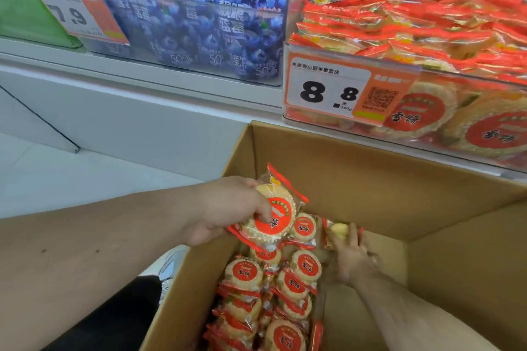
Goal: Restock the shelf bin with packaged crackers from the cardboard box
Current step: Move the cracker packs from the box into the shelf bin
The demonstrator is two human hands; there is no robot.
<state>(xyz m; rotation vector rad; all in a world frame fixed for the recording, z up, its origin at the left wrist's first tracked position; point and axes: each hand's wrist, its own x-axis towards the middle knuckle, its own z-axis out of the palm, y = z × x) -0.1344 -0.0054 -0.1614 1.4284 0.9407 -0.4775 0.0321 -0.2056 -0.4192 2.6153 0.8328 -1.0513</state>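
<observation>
An open cardboard box point(370, 179) stands below the shelf, with several red-and-yellow cracker packs point(293, 285) piled along its left side. My left hand point(228, 208) grips a stack of cracker packs point(273, 216) lifted above the box's left wall. Deep in the box, my right hand point(352, 253) closes its fingers round another cracker pack point(339, 229) against the far wall. The clear shelf bin point(399, 128) at the upper right is heaped with the same packs and carries an 8.8 price tag point(328, 91).
A neighbouring clear bin point(142, 25) at the upper left holds several blue blueberry jelly pouches with white caps, behind a 7.9 price tag. A white shelf edge point(142, 77) runs under both bins. The box's right half shows bare cardboard floor point(385, 259).
</observation>
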